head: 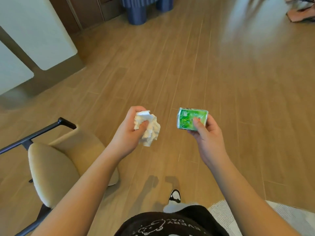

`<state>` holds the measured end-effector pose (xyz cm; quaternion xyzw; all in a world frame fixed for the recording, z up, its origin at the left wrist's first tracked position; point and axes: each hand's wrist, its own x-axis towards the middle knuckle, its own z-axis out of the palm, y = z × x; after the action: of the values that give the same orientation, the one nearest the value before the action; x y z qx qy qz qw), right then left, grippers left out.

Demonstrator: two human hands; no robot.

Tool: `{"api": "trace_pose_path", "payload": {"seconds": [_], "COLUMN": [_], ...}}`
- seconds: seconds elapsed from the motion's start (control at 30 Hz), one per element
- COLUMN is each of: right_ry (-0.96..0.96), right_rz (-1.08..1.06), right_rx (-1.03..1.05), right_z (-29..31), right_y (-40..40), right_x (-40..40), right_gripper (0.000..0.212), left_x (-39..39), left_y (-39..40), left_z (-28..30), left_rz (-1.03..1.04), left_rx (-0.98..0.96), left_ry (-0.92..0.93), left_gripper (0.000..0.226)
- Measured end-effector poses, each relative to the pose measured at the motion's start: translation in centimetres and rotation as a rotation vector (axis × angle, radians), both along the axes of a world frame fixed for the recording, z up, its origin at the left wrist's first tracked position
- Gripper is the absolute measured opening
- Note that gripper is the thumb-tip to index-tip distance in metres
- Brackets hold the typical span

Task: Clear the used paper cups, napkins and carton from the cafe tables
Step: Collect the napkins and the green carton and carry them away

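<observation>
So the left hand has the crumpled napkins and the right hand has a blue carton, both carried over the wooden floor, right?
Not quite: the carton is green, not blue. The head view shows the right hand holding it by one end, thumb on its face. The rest stands: the left hand grips the crumpled napkins, both over the wooden floor.

On the front of my black T-shirt [172, 225] white letters spell "EVERY DAY", upside down from where I look, beside a small white cartoon figure. The green carton [191, 120] in my right hand [207, 135] carries print and a red mark, all too blurred to read.
</observation>
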<state>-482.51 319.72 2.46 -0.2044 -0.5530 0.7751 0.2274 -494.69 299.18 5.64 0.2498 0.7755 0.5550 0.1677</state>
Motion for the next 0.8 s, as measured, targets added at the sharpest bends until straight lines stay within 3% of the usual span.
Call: {"api": "trace_pose_path", "payload": {"seconds": [0.33,0.53,0.8], "right_ry": [0.036,0.023,0.021], "right_rz": [0.147,0.173,0.16], "right_rx": [0.017,0.037,0.045], "right_z": [1.3,0.1,2.1], "right_y": [9.0,12.4,16.6], "right_x": [-18.1,-31.4,-47.4], "right_gripper": [0.012,0.015,0.018], "left_x": [-15.0,-27.8,-45.4], "left_y": [8.3,10.8,15.1], "left_z": [0.5,-1.1,2.3], "left_rz": [0.083,0.137,0.117], "left_rx": [-0.021,0.025,0.018], "left_ry": [0.056,0.035,0.081], "left_gripper": [0.037,0.034,0.034]}}
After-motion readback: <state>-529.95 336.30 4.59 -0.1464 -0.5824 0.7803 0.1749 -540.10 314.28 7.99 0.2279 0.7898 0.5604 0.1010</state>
